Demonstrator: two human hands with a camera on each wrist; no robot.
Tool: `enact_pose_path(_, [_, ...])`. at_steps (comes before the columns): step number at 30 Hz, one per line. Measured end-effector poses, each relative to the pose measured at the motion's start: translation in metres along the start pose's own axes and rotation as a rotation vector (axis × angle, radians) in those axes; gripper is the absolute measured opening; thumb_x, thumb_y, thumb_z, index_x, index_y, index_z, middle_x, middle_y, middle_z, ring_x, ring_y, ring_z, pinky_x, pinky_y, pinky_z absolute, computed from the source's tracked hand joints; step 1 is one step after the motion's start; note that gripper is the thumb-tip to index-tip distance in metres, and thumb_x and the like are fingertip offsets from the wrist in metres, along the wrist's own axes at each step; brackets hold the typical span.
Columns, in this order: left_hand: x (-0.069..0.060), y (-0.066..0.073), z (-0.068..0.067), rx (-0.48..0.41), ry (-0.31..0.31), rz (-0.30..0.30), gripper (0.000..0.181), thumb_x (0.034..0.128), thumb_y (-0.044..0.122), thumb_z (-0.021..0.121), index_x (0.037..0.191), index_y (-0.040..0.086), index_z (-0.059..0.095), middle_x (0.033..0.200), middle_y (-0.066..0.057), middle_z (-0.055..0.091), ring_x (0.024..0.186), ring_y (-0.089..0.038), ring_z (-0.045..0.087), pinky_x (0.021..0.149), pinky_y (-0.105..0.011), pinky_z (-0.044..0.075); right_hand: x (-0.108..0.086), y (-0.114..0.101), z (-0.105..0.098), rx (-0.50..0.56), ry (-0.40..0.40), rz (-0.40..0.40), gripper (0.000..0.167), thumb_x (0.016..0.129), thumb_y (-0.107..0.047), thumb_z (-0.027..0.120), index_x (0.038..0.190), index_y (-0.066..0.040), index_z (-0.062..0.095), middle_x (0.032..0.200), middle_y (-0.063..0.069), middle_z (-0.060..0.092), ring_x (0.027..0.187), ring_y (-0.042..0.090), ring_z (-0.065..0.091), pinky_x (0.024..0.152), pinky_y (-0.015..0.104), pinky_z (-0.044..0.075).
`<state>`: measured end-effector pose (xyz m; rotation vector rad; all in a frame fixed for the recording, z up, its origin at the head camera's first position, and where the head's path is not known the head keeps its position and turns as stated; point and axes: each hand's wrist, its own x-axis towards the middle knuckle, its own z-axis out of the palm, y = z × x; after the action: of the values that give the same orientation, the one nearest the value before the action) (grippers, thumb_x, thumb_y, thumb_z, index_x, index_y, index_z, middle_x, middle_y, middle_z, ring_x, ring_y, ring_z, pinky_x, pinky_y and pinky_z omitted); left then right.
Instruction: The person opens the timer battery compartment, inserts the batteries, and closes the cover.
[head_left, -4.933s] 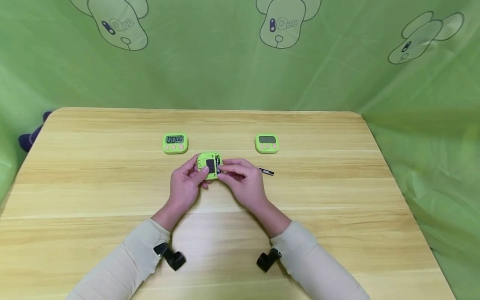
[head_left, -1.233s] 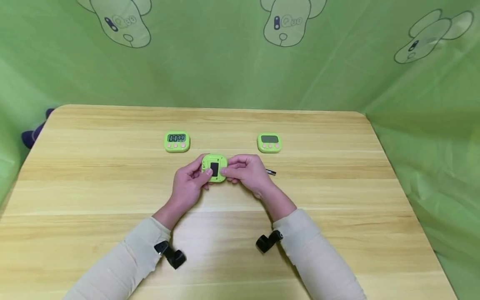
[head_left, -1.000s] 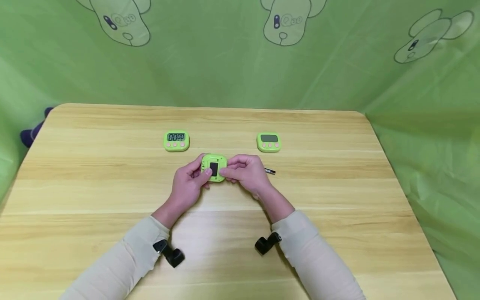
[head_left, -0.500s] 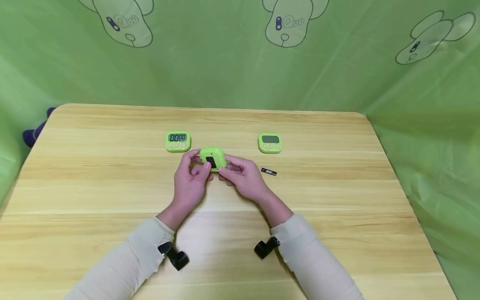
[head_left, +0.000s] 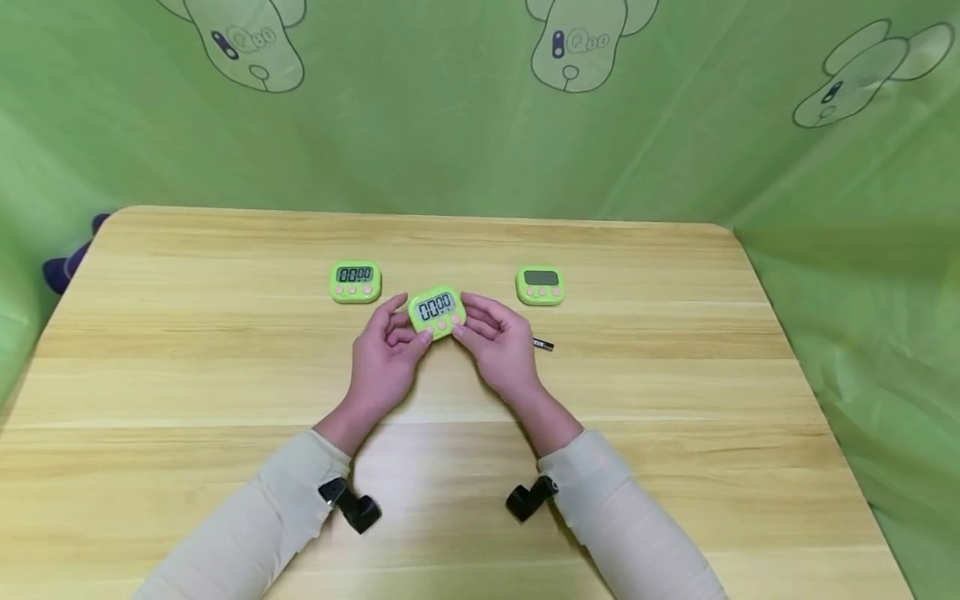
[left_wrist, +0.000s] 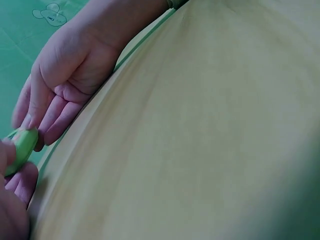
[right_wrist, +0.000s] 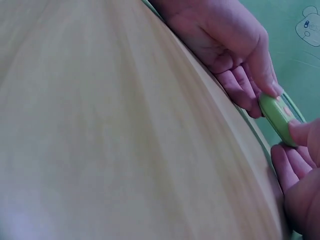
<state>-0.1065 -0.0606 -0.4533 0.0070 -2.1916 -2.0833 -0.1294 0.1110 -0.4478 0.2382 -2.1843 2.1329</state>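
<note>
Both hands hold a green kitchen timer (head_left: 437,312) above the table, its face turned up and its display reading 00:00. My left hand (head_left: 386,358) pinches the timer's left side, thumb on the lower front edge. My right hand (head_left: 506,350) grips the right side, with its thumb near the pink buttons. In the left wrist view the timer (left_wrist: 25,147) shows edge-on at the far left. The right wrist view has the timer (right_wrist: 278,119) between the fingers of both hands. Its back is hidden.
A second green timer (head_left: 356,282) lies behind on the left, reading 00:00. A third timer (head_left: 540,286), its display blank, lies behind on the right. A black battery (head_left: 543,344), partly hidden by my right hand, lies on the wooden table (head_left: 675,400). Green cloth (head_left: 450,150) hangs behind.
Earlier the timer showed its back, with its battery compartment exposed and my right fingers at it. The compartment was then covered. Now the timer is turned over, its lit display facing up.
</note>
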Motion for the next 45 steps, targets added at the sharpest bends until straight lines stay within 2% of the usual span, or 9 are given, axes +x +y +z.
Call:
enact_pose_path(5, [0.007, -0.001, 0.010, 0.064, 0.076, 0.024, 0.049, 0.0872, -0.005, 0.073, 0.133, -0.004, 0.055, 0.119, -0.013, 0.060, 0.088, -0.022, 0.067, 0.074, -0.024, 0.058, 0.005, 0.004, 0.004, -0.143, 0.094, -0.004, 0.041, 0.083, 0.006, 0.079, 0.122, 0.003, 0.068, 0.112, 0.013, 0.071, 0.097, 0.023, 0.070, 0.084, 0.029, 0.057])
enact_pose_path(9, [0.018, -0.003, 0.020, 0.198, 0.092, 0.104, 0.053, 0.0853, -0.009, 0.073, 0.134, -0.008, 0.055, 0.118, -0.015, 0.055, 0.089, -0.023, 0.066, 0.070, -0.023, 0.058, 0.010, 0.005, 0.007, -0.249, 0.155, -0.025, 0.039, 0.084, 0.001, 0.080, 0.121, 0.000, 0.069, 0.107, 0.009, 0.072, 0.091, 0.019, 0.068, 0.073, 0.029, 0.059])
enact_pose_path(14, [0.034, -0.003, 0.029, 0.357, 0.128, 0.151, 0.048, 0.0884, -0.003, 0.073, 0.133, -0.009, 0.056, 0.116, -0.016, 0.059, 0.091, -0.022, 0.063, 0.078, -0.028, 0.054, 0.022, 0.007, 0.011, -0.277, 0.203, -0.031, 0.044, 0.082, 0.003, 0.080, 0.124, 0.003, 0.066, 0.105, 0.013, 0.068, 0.090, 0.021, 0.067, 0.058, 0.027, 0.060])
enact_pose_path(18, [0.043, -0.002, 0.032, 0.418, 0.141, 0.139, 0.045, 0.0912, 0.002, 0.071, 0.132, -0.009, 0.057, 0.112, -0.016, 0.061, 0.091, -0.023, 0.061, 0.080, -0.034, 0.052, 0.031, 0.009, 0.013, -0.357, 0.229, -0.042, 0.045, 0.082, 0.002, 0.081, 0.125, 0.003, 0.066, 0.104, 0.013, 0.066, 0.090, 0.018, 0.066, 0.065, 0.026, 0.059])
enact_pose_path(23, [0.046, 0.001, 0.035, 0.499, 0.142, 0.077, 0.045, 0.0927, 0.009, 0.070, 0.134, -0.004, 0.059, 0.108, -0.011, 0.062, 0.089, -0.021, 0.059, 0.078, -0.036, 0.050, 0.036, 0.008, 0.015, -0.479, 0.241, -0.027, 0.044, 0.083, -0.002, 0.081, 0.124, 0.002, 0.067, 0.102, 0.011, 0.067, 0.087, 0.018, 0.066, 0.077, 0.028, 0.055])
enact_pose_path(30, [0.045, 0.000, 0.036, 0.527, 0.151, 0.018, 0.043, 0.0934, 0.011, 0.071, 0.134, 0.000, 0.061, 0.111, -0.010, 0.064, 0.084, -0.017, 0.060, 0.072, -0.034, 0.051, 0.036, 0.008, 0.018, -0.539, 0.247, 0.023, 0.042, 0.084, -0.006, 0.081, 0.123, 0.001, 0.068, 0.100, 0.010, 0.067, 0.085, 0.017, 0.065, 0.070, 0.028, 0.055])
enact_pose_path(38, [0.043, 0.000, 0.036, 0.525, 0.167, 0.028, 0.041, 0.0932, 0.011, 0.070, 0.131, -0.001, 0.063, 0.107, -0.010, 0.065, 0.082, -0.017, 0.061, 0.072, -0.034, 0.052, 0.035, 0.007, 0.019, -0.551, 0.265, 0.039, 0.042, 0.083, -0.011, 0.082, 0.122, 0.000, 0.070, 0.098, 0.010, 0.068, 0.082, 0.017, 0.065, 0.066, 0.029, 0.055])
enact_pose_path(42, [0.043, 0.000, 0.036, 0.496, 0.184, 0.018, 0.041, 0.0930, 0.010, 0.070, 0.132, -0.001, 0.062, 0.110, -0.011, 0.065, 0.082, -0.017, 0.062, 0.070, -0.032, 0.052, 0.034, 0.007, 0.017, -0.546, 0.267, 0.037, 0.047, 0.081, -0.011, 0.083, 0.124, 0.000, 0.068, 0.106, 0.011, 0.068, 0.084, 0.017, 0.066, 0.067, 0.028, 0.056])
enact_pose_path(45, [0.036, -0.003, 0.035, 0.458, 0.203, 0.022, 0.043, 0.0919, 0.008, 0.069, 0.133, -0.002, 0.060, 0.114, -0.012, 0.064, 0.082, -0.017, 0.062, 0.070, -0.031, 0.052, 0.025, 0.007, 0.016, -0.539, 0.242, 0.011, 0.052, 0.079, -0.010, 0.085, 0.126, 0.000, 0.066, 0.113, 0.012, 0.065, 0.085, 0.017, 0.065, 0.069, 0.027, 0.057])
